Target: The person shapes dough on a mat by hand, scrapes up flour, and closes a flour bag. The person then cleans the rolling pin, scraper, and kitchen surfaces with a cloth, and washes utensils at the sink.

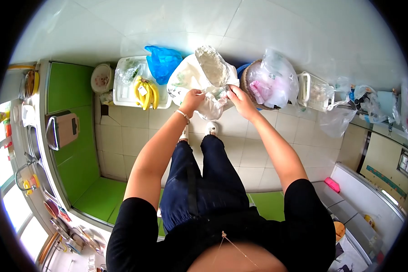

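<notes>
A large white bag (182,75) stands open against the wall, with pale, powdery-looking contents (211,65) showing at its top. My left hand (193,100) is closed on the near left part of the bag's edge. On the right side, my right hand (241,100) pinches the same edge, its fingers pressed together. Between the two hands the crumpled plastic (210,108) hangs down toward the floor. What lies deeper inside the bag is hidden.
Left of the bag are a blue plastic bag (163,64) and a white tray (122,97) with bananas (146,94). To the right stand a wicker basket (245,84) holding plastic bags and a white rack (313,93). Green cabinets (72,149) line the left side.
</notes>
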The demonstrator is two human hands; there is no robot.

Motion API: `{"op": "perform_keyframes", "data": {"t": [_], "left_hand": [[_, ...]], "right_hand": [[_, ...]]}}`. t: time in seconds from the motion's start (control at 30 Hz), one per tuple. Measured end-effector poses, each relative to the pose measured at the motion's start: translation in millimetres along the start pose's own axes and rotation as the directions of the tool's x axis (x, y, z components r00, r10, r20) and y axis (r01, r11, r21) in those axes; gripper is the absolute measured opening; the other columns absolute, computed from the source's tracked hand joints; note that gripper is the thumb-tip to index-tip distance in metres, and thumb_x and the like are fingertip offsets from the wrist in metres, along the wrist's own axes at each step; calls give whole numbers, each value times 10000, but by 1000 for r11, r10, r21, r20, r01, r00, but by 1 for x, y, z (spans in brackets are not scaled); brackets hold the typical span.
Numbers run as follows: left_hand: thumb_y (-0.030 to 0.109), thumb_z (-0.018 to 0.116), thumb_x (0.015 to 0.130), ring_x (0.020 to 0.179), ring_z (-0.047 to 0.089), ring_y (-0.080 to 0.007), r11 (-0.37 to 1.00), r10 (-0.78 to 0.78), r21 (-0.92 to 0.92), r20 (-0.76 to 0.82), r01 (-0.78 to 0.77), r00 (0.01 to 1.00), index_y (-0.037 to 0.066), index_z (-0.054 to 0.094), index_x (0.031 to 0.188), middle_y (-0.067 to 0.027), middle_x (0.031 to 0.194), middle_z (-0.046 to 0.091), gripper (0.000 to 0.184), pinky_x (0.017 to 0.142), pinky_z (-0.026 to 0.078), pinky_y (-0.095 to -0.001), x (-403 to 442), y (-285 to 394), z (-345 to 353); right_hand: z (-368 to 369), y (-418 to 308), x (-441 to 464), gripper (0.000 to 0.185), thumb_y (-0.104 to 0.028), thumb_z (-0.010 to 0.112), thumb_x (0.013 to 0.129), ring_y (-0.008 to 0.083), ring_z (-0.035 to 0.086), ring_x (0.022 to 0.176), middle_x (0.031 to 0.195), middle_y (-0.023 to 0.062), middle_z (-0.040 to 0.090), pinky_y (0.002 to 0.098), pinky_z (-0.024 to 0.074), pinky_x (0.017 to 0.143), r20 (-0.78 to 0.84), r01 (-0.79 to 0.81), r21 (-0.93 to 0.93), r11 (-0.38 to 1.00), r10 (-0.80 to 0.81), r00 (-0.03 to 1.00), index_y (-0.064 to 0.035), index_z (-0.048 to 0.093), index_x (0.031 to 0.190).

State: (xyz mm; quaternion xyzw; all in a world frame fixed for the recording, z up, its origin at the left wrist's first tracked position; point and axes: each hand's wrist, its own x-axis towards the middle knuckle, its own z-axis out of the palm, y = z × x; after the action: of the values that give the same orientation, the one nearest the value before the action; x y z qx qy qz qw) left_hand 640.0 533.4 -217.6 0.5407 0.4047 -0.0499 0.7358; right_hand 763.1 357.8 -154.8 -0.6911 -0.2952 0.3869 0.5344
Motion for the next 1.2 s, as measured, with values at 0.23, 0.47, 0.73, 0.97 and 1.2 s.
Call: {"op": "perform_keyframes", "data": {"t": [0.23, 0.47, 0.73, 0.97, 1.2], "left_hand": [[142, 582, 857, 822, 591, -132, 1000, -13, -13, 63, 14, 998, -37, 586, 1061, -76, 937, 632, 271, 702, 478, -276, -56, 15, 9], [101, 482, 902, 776, 608, -137, 957, 287, 7, -196, -291, 938, 20, 494, 1173, -61, 973, 601, 283, 619, 525, -281, -128, 21, 19], [178, 435, 955, 712, 614, -161, 857, 274, -358, -297, -372, 915, 7, 489, 1139, -94, 964, 611, 257, 658, 535, -302, -169, 31, 47], [187, 519, 849, 725, 594, -144, 916, -47, -400, -7, 40, 999, 41, 565, 970, -40, 816, 611, 196, 743, 494, -305, -201, 9, 46], [59, 699, 626, 1221, 340, -409, 311, 930, 669, -68, -675, 362, 41, 315, 1365, -234, 1325, 333, 833, 1035, 302, -440, -195, 121, 1]], "right_hand": [[-3, -3, -54, 308, -171, 415, 983, 142, 570, 946, 981, 78, 613, 292, 429, 875, -14, 23, 71, 997, -22, 1000, 28, 488, 1207], [-49, -84, -108, 326, -176, 434, 976, 131, 575, 911, 963, 56, 603, 280, 441, 857, -78, 4, -99, 995, -12, 997, 26, 478, 1228], [-83, -199, -114, 370, -178, 443, 971, 126, 576, 872, 953, 77, 586, 269, 485, 824, 192, -249, -279, 928, 308, 932, 51, 438, 1261], [-58, -198, -110, 327, -223, 405, 993, 130, 564, 902, 957, 65, 573, 283, 478, 845, 231, -179, -52, 983, 186, 955, 42, 474, 1172], [-45, -174, -135, 310, -238, 400, 996, 145, 575, 908, 952, 56, 572, 289, 463, 848, 49, -104, 99, 990, 100, 994, 9, 500, 1152]]}}
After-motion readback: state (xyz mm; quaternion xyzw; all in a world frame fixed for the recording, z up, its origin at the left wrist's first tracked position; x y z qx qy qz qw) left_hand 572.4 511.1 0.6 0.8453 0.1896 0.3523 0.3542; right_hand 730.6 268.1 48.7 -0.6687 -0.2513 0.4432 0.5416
